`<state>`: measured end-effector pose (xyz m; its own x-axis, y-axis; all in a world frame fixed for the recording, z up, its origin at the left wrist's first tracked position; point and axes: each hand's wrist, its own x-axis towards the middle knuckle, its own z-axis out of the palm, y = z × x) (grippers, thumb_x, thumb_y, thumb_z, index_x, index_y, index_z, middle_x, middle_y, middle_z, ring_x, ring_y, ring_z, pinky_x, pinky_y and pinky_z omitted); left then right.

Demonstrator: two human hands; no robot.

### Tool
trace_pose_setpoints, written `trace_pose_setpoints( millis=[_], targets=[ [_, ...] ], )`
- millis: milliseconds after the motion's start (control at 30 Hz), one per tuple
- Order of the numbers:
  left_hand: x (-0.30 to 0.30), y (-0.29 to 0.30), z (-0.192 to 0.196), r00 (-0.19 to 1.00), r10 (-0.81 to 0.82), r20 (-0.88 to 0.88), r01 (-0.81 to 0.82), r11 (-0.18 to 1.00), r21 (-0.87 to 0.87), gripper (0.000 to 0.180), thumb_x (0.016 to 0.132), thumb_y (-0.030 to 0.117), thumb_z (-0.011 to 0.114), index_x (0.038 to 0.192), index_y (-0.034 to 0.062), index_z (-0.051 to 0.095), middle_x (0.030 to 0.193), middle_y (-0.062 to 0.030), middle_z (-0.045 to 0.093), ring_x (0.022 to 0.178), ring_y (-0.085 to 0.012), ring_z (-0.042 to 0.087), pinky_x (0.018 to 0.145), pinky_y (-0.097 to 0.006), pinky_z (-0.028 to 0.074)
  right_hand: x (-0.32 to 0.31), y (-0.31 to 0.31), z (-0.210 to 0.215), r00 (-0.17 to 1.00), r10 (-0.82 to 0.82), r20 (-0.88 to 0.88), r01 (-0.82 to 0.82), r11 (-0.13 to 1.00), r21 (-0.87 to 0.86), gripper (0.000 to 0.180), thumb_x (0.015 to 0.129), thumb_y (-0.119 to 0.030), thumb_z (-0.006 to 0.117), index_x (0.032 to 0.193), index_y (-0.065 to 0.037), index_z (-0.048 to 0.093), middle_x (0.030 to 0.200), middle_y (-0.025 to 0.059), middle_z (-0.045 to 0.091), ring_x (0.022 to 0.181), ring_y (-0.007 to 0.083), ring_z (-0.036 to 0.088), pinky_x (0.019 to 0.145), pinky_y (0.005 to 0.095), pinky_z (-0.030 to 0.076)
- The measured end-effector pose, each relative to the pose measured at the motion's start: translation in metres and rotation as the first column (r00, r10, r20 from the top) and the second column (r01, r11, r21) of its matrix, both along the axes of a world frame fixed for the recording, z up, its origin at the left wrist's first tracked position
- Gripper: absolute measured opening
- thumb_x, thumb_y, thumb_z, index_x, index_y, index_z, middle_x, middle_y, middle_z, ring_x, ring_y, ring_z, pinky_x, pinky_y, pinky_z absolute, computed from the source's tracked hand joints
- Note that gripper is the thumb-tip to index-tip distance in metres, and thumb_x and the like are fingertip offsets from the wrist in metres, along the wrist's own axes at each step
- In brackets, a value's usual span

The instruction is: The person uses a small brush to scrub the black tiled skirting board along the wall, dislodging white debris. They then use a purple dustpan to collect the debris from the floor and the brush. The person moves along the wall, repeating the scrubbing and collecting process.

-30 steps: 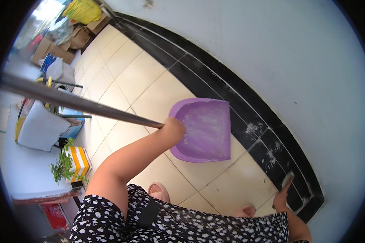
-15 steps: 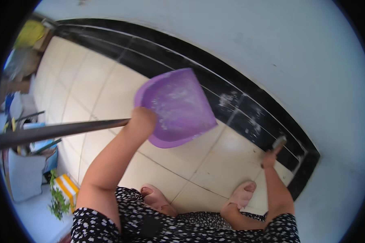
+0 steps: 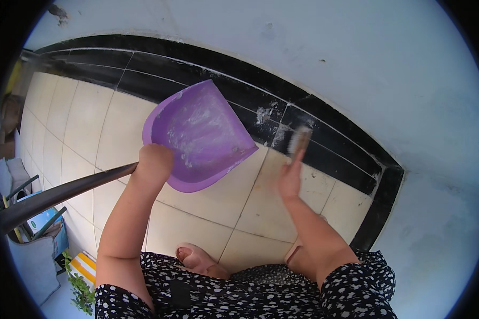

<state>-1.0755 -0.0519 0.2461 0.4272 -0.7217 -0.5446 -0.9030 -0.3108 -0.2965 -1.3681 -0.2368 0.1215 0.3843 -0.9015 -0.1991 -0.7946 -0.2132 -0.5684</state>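
Observation:
My left hand [image 3: 156,161] is wrapped round the dark handle [image 3: 93,183] of a purple dustpan [image 3: 205,125], close to where the handle meets the pan. Whitish dust and small crumbs lie in the pan, whose straight lip points right toward the black tiles. In my right hand [image 3: 290,179] is a small hand brush [image 3: 300,141] with pale bristles and a brownish back, smeared by motion. It is over the black tile strip [image 3: 332,159] at the wall's foot, beside white dusty smears [image 3: 269,114]. Whether the bristles touch the tiles, I cannot tell.
A pale blue-white wall [image 3: 356,69] rises behind the black tiles and turns a corner at the right. Cream floor tiles [image 3: 202,212] lie under my pink slippers [image 3: 194,258]. Boxes and bags [image 3: 34,218] crowd the left edge, with a green plant [image 3: 80,290] near them.
My right hand has swept the brush leftward along the black tiles, away from the corner. The dustpan appears farther left in the picture, and the whole view has shifted somewhat.

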Motion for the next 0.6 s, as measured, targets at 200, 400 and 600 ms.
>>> trace_pose_setpoints(
  millis=[200,400,600],
  targets=[
    [-0.006,-0.01,-0.004,0.999,0.036,-0.028,-0.033,0.995,0.099,0.009,0.071,0.008,0.059,0.069,0.012,0.067,0.069,-0.0055,0.066,0.068,-0.0189,0.066,0.055,-0.029,0.05,-0.03,-0.091,-0.013,0.914,-0.241,-0.325,0.26,0.966,0.014,0.073,0.089,-0.027,0.046,0.143,-0.007,0.001,0.114,0.0339,0.05,0.1,0.0459,0.054,0.084,0.0484,0.044],
    [-0.012,-0.001,0.005,1.0,-0.003,0.0,0.003,0.999,0.049,0.007,0.07,0.008,0.062,0.07,0.0127,0.067,0.072,-0.0034,0.066,0.069,-0.018,0.066,0.057,-0.028,0.049,0.051,-0.061,-0.014,0.948,-0.08,-0.309,0.104,0.993,0.061,0.076,0.088,-0.029,0.045,0.143,-0.007,-0.003,0.112,0.0326,0.05,0.097,0.0452,0.056,0.086,0.048,0.045],
    [-0.025,0.009,0.01,0.993,0.042,-0.11,-0.026,0.99,0.14,0.006,0.071,0.008,0.062,0.071,0.0124,0.067,0.072,-0.0035,0.066,0.069,-0.0177,0.066,0.057,-0.028,0.049,0.046,-0.064,0.017,0.866,0.328,-0.377,-0.3,0.945,0.132,0.072,0.089,-0.029,0.045,0.145,-0.019,0.0,0.117,0.0261,0.048,0.094,0.0418,0.058,0.082,0.0475,0.047]
  ],
)
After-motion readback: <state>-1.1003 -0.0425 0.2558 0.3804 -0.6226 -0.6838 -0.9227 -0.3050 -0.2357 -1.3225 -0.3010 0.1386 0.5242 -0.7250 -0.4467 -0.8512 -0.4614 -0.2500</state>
